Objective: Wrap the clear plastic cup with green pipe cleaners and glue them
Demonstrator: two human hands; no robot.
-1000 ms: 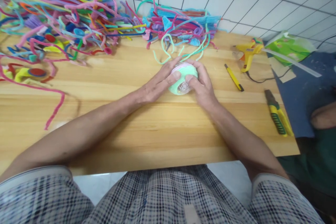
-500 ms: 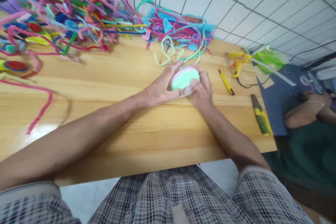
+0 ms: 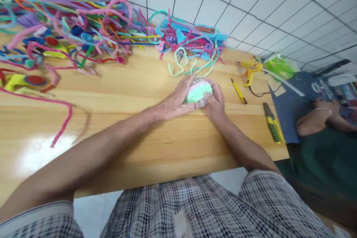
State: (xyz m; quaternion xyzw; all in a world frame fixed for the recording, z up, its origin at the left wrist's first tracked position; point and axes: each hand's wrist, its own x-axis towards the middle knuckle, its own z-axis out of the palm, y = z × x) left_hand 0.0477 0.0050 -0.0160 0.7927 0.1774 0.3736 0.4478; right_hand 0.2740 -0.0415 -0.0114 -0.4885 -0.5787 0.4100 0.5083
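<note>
One left hand, one right hand, one round green piece! Now one glue gun, one knife, one pair of pliers, and pipe cleaners too tangled to number!

The held piece is before the pipe cleaners, left of the cutter.

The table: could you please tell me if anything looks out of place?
One pink stem trails away from the tangled heap, bending toward the table's near edge; the pliers lie close to the right edge. Nothing looks spilled or broken.
</note>
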